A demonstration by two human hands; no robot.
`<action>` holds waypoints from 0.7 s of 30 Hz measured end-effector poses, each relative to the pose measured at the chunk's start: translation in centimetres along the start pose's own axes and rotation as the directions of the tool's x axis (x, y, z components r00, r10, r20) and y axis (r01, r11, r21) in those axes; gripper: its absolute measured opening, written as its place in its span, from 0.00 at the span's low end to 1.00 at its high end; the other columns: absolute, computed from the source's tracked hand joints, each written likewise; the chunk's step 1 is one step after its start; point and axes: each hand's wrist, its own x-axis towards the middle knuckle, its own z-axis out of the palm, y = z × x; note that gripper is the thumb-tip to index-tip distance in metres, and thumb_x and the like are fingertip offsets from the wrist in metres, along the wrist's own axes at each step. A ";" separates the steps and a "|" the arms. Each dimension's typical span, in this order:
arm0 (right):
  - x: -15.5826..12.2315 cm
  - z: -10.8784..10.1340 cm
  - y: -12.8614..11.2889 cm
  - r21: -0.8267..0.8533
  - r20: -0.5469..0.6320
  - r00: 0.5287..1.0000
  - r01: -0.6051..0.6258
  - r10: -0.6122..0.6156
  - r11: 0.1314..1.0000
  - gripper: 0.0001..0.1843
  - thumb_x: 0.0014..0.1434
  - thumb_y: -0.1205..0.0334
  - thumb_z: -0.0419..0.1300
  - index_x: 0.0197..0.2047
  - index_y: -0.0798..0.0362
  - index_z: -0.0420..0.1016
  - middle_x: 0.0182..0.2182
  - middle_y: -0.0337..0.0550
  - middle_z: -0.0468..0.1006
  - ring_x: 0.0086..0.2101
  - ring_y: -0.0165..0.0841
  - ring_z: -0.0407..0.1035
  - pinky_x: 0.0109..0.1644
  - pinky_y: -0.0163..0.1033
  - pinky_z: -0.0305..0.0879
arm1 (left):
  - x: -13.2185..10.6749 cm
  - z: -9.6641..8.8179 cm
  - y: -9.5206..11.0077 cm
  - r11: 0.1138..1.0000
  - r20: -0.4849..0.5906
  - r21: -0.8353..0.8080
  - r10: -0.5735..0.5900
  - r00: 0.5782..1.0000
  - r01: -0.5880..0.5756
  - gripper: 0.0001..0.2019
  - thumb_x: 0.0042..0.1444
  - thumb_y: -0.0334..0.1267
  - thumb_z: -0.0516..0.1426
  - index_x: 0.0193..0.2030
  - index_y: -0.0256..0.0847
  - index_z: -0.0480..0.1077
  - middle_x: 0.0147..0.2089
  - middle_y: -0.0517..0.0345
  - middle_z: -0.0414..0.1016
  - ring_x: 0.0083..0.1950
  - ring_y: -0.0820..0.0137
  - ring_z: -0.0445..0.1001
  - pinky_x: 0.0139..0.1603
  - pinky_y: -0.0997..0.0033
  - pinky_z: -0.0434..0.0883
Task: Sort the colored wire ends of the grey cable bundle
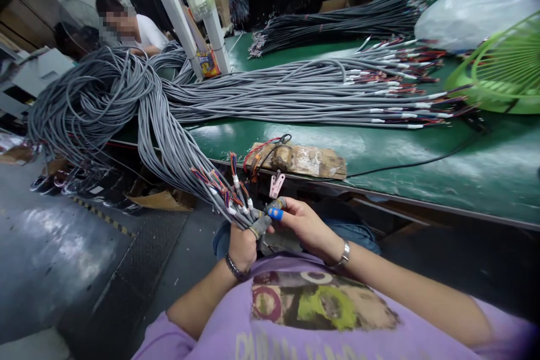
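Observation:
My left hand (244,242) is closed round the end of a bundle of grey cables (175,143), just below my chest. White-wrapped cable ends with loose coloured wires (236,191) stick up beside its fingers. Grey finger covers with yellowish bands show on my fingers. My right hand (306,228), with blue tape round one finger, is pinched close against the left thumb. Whatever lies between its fingertips is too small to make out. Just beyond the hands, a pink clip (277,184) hangs at the bench edge below a taped wooden block (310,160).
Many grey cables (261,98) lie along the green bench (426,180), coiled at the left. Behind are a darker cable bundle (337,25), a white plastic bag (468,11) and a green fan (506,67). A white post (169,5) rises near another person (145,31).

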 end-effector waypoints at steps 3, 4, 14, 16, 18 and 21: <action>0.1 -0.6 0.4 0.067 0.001 1.000 -0.019 0.019 0.998 0.20 0.48 0.47 0.68 0.27 0.55 0.71 0.18 0.34 0.70 0.22 0.25 0.60 0.28 0.34 0.54 | 0.3 -0.1 0.4 0.999 0.004 -0.015 -0.029 1.000 0.029 0.16 0.51 0.45 0.63 0.19 0.37 0.73 0.21 0.56 0.75 0.29 0.69 0.74 0.36 0.70 0.69; 0.2 -0.9 0.6 0.117 -0.003 0.999 -0.031 0.032 0.993 0.20 0.48 0.46 0.68 0.27 0.55 0.72 0.18 0.34 0.69 0.22 0.25 0.59 0.28 0.34 0.54 | 0.4 -0.2 0.5 0.999 0.007 -0.025 -0.037 0.999 0.037 0.16 0.50 0.46 0.63 0.19 0.37 0.73 0.22 0.55 0.75 0.30 0.68 0.74 0.36 0.69 0.69; 1.7 -2.4 0.1 0.350 0.058 0.992 -0.127 0.114 0.928 0.24 0.47 0.41 0.68 0.34 0.55 0.76 0.28 0.41 0.76 0.26 0.27 0.66 0.32 0.35 0.63 | 1.3 0.0 1.6 0.981 0.103 -0.123 -0.138 0.985 0.150 0.12 0.46 0.43 0.66 0.22 0.36 0.74 0.18 0.57 0.73 0.24 0.69 0.73 0.29 0.72 0.67; 1.4 -2.1 -0.3 0.336 0.118 0.984 -0.168 0.135 0.927 0.21 0.44 0.47 0.72 0.32 0.55 0.76 0.27 0.39 0.76 0.25 0.26 0.67 0.31 0.35 0.62 | 1.3 0.2 1.6 0.986 0.118 -0.089 -0.131 0.984 0.142 0.14 0.47 0.43 0.65 0.20 0.36 0.73 0.18 0.57 0.72 0.25 0.68 0.74 0.31 0.70 0.68; 1.1 -1.8 -0.5 0.306 0.144 0.980 -0.179 0.140 0.935 0.20 0.40 0.52 0.74 0.30 0.55 0.74 0.25 0.38 0.76 0.24 0.27 0.68 0.31 0.35 0.61 | 1.3 0.3 1.6 0.991 0.131 -0.056 -0.115 0.985 0.124 0.15 0.47 0.43 0.65 0.17 0.37 0.72 0.18 0.56 0.72 0.25 0.69 0.73 0.32 0.70 0.68; 1.0 -1.7 -0.3 0.235 0.129 0.983 -0.158 0.130 0.959 0.20 0.40 0.52 0.74 0.29 0.55 0.74 0.23 0.37 0.76 0.23 0.29 0.70 0.31 0.37 0.61 | 1.3 0.3 1.6 0.994 0.143 -0.016 -0.103 0.984 0.107 0.16 0.47 0.43 0.65 0.15 0.37 0.71 0.18 0.57 0.72 0.25 0.70 0.71 0.33 0.70 0.68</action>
